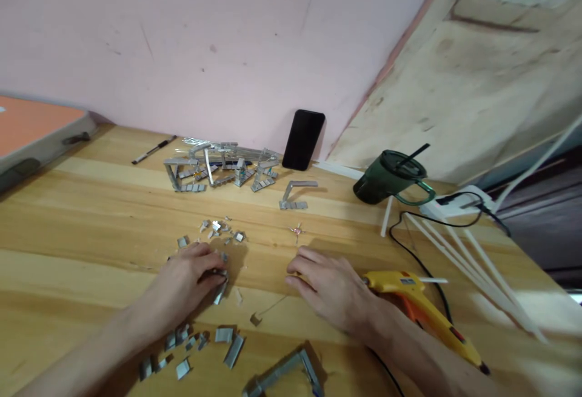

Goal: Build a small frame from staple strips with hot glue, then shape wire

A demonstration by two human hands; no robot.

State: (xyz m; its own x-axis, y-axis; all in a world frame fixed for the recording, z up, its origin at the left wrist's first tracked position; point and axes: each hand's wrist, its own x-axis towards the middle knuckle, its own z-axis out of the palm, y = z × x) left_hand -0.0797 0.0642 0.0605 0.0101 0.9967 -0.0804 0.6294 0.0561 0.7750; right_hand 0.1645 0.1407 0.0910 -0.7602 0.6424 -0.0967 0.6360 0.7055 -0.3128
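Note:
My left hand [193, 279] rests low over the wooden table, its thumb and fingers pinched on a small silver-grey strip piece [220, 291]. Around it lie cut grey scraps [216, 227] and, nearer me, more folded pieces [224, 334]. My right hand [330, 285] is closed, fingers curled together near the tabletop; a bit of yellow shows at the fingertips, but what it is I cannot make out. Just beyond it lies a tiny reddish part with thin legs [297, 231]. Between the hands is a small brown square piece [256, 319] with a thin line beside it.
A yellow glue gun [409, 285] lies by my right forearm, with white glue sticks [482, 263] beyond. Grey bent frames [264, 173] stand at the back; another frame [282, 373] is near me. A phone [304, 139] leans on the wall beside a green mug [386, 176].

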